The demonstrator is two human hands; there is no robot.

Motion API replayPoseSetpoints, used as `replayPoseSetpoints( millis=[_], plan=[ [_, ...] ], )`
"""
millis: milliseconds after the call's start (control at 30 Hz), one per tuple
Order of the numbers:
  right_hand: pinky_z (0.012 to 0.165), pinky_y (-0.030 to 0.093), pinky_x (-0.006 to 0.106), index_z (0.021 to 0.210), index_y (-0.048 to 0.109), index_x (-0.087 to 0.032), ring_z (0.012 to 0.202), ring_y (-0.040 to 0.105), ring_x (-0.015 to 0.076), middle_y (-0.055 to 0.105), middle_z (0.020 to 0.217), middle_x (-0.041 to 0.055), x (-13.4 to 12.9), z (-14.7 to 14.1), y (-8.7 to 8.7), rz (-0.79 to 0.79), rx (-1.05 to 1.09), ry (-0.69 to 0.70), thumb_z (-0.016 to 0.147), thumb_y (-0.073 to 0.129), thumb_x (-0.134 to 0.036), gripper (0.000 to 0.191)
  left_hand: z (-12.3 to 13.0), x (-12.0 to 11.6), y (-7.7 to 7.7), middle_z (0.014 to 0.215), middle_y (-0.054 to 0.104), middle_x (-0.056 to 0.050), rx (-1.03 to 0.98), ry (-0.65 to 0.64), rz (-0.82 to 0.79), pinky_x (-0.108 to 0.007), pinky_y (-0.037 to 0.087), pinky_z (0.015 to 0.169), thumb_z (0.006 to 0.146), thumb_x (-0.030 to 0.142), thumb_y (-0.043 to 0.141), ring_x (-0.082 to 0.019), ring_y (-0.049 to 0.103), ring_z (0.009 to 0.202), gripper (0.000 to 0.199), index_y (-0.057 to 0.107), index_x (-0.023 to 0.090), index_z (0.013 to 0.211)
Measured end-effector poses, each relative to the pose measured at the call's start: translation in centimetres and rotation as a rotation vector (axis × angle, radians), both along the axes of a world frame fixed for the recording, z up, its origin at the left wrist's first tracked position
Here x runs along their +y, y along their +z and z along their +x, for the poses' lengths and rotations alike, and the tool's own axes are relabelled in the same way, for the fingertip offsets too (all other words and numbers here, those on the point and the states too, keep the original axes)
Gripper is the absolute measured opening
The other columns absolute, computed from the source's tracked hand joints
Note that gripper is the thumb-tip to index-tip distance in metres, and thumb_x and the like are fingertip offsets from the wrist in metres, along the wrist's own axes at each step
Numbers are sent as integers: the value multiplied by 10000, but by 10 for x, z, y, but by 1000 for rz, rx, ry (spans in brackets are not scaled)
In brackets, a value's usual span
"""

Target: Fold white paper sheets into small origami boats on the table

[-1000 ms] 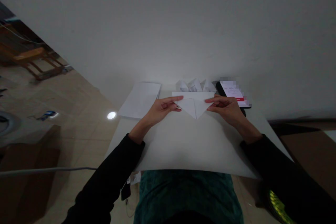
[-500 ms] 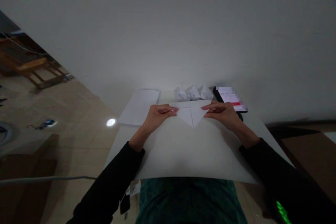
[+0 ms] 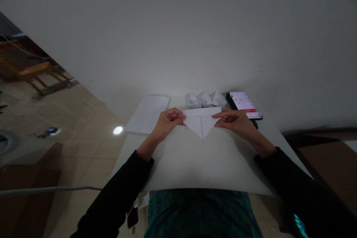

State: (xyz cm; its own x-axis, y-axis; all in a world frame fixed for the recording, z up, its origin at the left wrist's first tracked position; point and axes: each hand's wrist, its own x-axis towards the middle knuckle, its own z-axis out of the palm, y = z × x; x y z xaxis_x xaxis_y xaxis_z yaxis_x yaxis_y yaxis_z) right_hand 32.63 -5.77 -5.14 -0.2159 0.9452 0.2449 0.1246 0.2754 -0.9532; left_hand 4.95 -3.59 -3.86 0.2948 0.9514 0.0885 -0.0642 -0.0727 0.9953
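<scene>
A folded sheet of white paper (image 3: 203, 122) is held up over the table, its point facing down toward me and a straight band along its top. Two flaps meet at a line down its middle. My left hand (image 3: 169, 121) pinches its left edge between thumb and fingers. On the opposite edge, my right hand (image 3: 235, 121) has a similar pinch. Just behind the paper, three folded white paper shapes (image 3: 205, 99) stand in a row near the wall.
A stack of white paper (image 3: 147, 113) lies at the table's left. To the right, a phone (image 3: 245, 106) with a lit screen rests at the back. The white table (image 3: 206, 167) meets a grey wall (image 3: 178, 37). A cable (image 3: 52, 190) crosses at lower left.
The folded paper has shifted slightly left and toward me, and faces the camera a little more. Both hands keep their pinch on its edges.
</scene>
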Motion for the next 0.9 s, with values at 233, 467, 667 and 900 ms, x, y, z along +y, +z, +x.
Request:
replayPoseSetpoints(
  millis=[233, 467, 667, 900],
  plan=[
    [532, 440, 265, 905, 784, -254, 623, 544, 125, 594, 688, -10, -2, -8, 1, 143, -120, -12, 698, 808, -330, 222, -5, 3, -1, 717, 652, -11, 86, -32, 61, -193, 502, 626, 798, 193, 601, -79, 595, 622, 119, 673, 126, 731],
    [579, 461, 273, 834, 783, -239, 644, 592, 132, 682, 707, 3, 0, -8, -2, 239, -76, -174, 760, 757, -303, 101, -10, 1, 1, 881, 740, -52, 170, -125, 96, -260, 538, 785, 749, 121, 597, -139, 691, 784, 242, 744, 142, 940],
    [632, 555, 296, 713, 764, -237, 668, 653, 148, 713, 714, 7, 1, -14, -7, 232, 22, -316, 715, 787, -302, 69, 2, -1, -8, 785, 753, -79, 145, -2, 85, -295, 579, 712, 754, 329, 746, -184, 721, 735, 211, 749, 132, 829],
    [731, 647, 376, 718, 734, -181, 663, 684, 154, 705, 736, 13, -6, -25, -8, 51, 255, -347, 662, 833, -316, 177, 13, -4, -15, 679, 716, -41, 2, 206, 95, -236, 547, 561, 681, 353, 817, -185, 726, 658, 299, 621, 135, 738]
  ],
)
